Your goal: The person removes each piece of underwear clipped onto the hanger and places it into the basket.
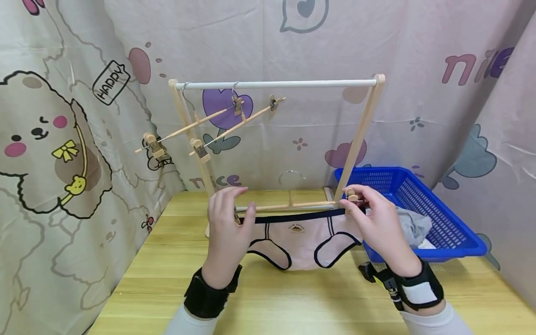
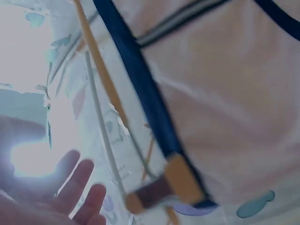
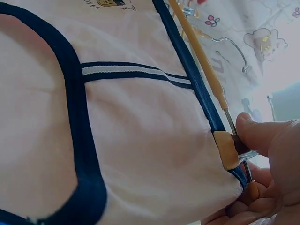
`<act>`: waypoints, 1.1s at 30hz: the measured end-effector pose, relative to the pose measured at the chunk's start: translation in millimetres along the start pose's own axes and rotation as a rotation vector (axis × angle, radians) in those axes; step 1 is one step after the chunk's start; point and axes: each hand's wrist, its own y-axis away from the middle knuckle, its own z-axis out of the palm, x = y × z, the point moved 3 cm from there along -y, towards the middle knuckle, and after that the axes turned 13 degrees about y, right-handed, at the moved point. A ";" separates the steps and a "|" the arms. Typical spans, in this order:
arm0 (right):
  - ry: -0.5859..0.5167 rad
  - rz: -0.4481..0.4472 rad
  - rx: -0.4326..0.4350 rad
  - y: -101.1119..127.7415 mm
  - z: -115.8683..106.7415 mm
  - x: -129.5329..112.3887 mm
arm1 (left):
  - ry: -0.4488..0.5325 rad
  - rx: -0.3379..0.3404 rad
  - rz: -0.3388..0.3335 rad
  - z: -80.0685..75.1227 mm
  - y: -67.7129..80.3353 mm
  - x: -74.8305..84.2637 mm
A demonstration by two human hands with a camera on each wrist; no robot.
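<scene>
A pair of pale pink underpants (image 1: 302,237) with navy trim hangs by its waistband from a wooden clip hanger (image 1: 272,207). My right hand (image 1: 378,223) pinches the right-hand clip (image 3: 226,150), thumb on its front and fingers behind the hanger's end; the clip bites the waistband corner. By the other end is my left hand (image 1: 229,235), its fingers loosely spread. The left wrist view shows those fingers (image 2: 79,180) apart from the left clip (image 2: 164,187), which sits on the waistband's other corner. The hanger's metal hook (image 1: 292,173) points up.
Behind the hands stands a wooden rack with a white rail (image 1: 276,84); two bare clip hangers (image 1: 201,122) hang at its left. A blue plastic basket (image 1: 454,223) holding grey cloth (image 1: 412,225) is at the right on the wooden table (image 1: 167,274). Patterned curtains surround it.
</scene>
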 end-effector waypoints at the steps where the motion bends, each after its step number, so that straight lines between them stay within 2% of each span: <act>1: 0.002 -0.004 0.001 0.7 0.5 -0.9 | 0.005 -0.025 0.012 2.2 1.3 2.2; 5: 0.012 -0.037 0.013 3.2 1.6 -4.7 | 0.024 -0.141 0.001 13.3 6.7 5.9; 9: 0.016 -0.083 0.034 5.1 2.5 -8.9 | 0.042 -0.237 -0.070 23.7 12.6 5.1; 13: 0.013 -0.119 0.047 6.1 4.3 -12.7 | 0.061 -0.299 -0.125 28.6 15.7 4.0; 19: 0.006 -0.171 0.056 9.2 8.5 -18.4 | 0.108 -0.354 -0.163 29.3 15.8 1.9; 26: 0.007 -0.205 0.044 12.5 11.2 -25.1 | 0.115 -0.395 -0.260 30.2 14.5 3.1; 33: 0.006 -0.205 0.019 14.8 10.9 -30.3 | 0.095 -0.409 -0.259 34.1 15.6 2.8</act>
